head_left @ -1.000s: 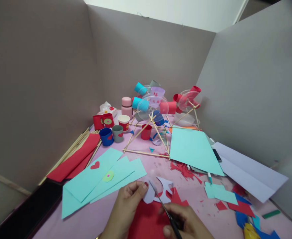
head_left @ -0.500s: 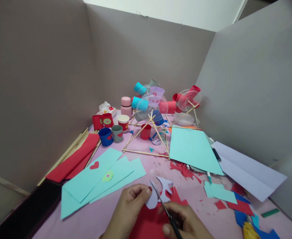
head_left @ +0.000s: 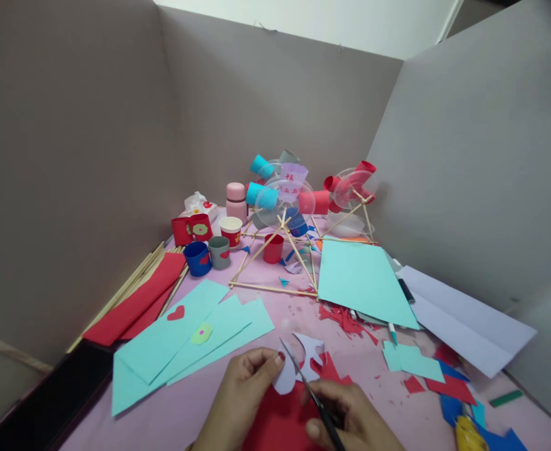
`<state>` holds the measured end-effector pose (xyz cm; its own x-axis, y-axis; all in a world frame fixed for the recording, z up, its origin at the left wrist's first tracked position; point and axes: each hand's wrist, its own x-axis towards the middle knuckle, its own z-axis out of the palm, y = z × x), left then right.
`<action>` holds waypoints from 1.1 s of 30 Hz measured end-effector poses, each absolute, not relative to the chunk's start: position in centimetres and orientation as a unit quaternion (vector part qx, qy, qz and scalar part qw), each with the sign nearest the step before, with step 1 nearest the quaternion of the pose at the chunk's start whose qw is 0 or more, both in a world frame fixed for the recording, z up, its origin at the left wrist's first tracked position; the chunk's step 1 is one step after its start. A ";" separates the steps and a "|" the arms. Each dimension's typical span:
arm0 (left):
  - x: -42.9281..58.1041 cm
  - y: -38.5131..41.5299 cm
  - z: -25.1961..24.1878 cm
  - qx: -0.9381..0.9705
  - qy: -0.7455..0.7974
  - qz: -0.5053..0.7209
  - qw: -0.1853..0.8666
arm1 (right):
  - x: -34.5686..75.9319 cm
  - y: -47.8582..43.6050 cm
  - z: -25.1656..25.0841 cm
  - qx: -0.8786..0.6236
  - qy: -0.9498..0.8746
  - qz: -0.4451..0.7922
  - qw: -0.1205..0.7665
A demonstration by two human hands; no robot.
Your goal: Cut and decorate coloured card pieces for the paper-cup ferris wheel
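Between thumb and fingers, my left hand (head_left: 252, 382) pinches a small rounded piece of pale lilac paper (head_left: 285, 374). My right hand (head_left: 345, 413) is closed around the black handles of a pair of scissors (head_left: 316, 401), whose blades point up and left along the right edge of that piece. Just beyond the blades lies a curved lilac offcut (head_left: 311, 357). Under both hands is red paper (head_left: 275, 423). To the left are overlapping light teal sheets (head_left: 158, 363), one bearing a red heart (head_left: 176, 313) and another a yellow-green flower (head_left: 201, 333).
A stick-framed wheel with paper cups (head_left: 282, 219) stands mid-table, with a red-cupped one (head_left: 355, 188) behind right. Paper rings (head_left: 197, 259) and a pink flask (head_left: 236, 202) sit at back left. A teal sheet (head_left: 364, 282), red scraps (head_left: 345, 321) and a yellow object (head_left: 470, 433) lie right.
The whole view has shifted very slightly. Both hands, the scissors and the lilac piece keep almost the same positions relative to each other.
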<state>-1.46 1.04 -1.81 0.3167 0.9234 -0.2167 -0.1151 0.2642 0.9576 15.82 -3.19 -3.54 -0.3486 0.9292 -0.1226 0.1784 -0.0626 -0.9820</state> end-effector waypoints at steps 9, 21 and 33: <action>-1.5 1.0 -1.8 0.461 0.438 0.396 0.662 | 15.8 -3.2 -3.0 -0.472 -0.587 0.564 0.337; -1.2 1.0 -1.8 0.443 0.444 0.407 0.664 | 15.3 -2.9 -3.7 -0.488 -0.478 0.591 0.429; -0.2 0.1 -3.0 0.455 0.455 0.366 0.673 | 13.8 -3.3 -2.8 -0.485 -0.358 0.577 0.550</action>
<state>-0.18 0.08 -3.03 0.3180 0.9061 -0.2790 -0.0790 0.3186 0.9446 13.79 -3.27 -2.84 0.0773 0.9831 -0.1663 -0.2877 -0.1377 -0.9478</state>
